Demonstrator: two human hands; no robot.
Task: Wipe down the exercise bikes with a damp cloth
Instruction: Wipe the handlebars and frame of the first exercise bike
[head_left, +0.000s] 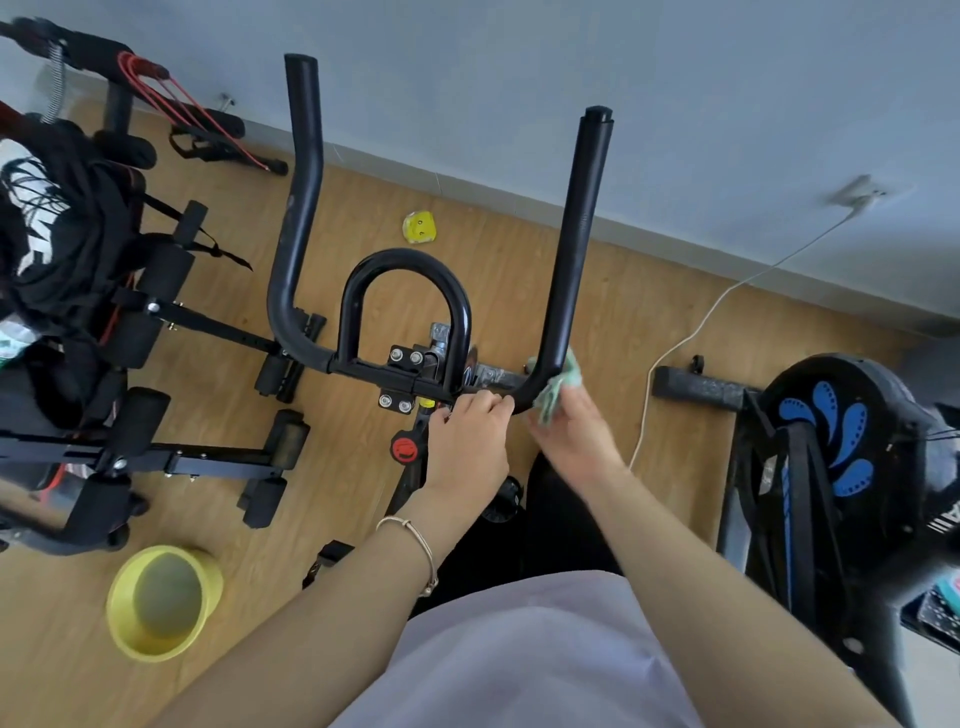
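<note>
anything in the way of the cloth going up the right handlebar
Nothing visible. The right hand holds the cloth where the right handlebar bends; above it the tube runs bare to its tip. The left hand grips the crossbar, aside.

Both forearms reach forward, bare. The left hand (467, 441) curls over the handlebar (358, 370); the right hand (576, 436) clutches the cloth (560, 383).

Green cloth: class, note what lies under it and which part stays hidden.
Under the green cloth, held by the right hand, is the lower bend of the black handlebar. The bar surface it covers cannot be seen.
</note>
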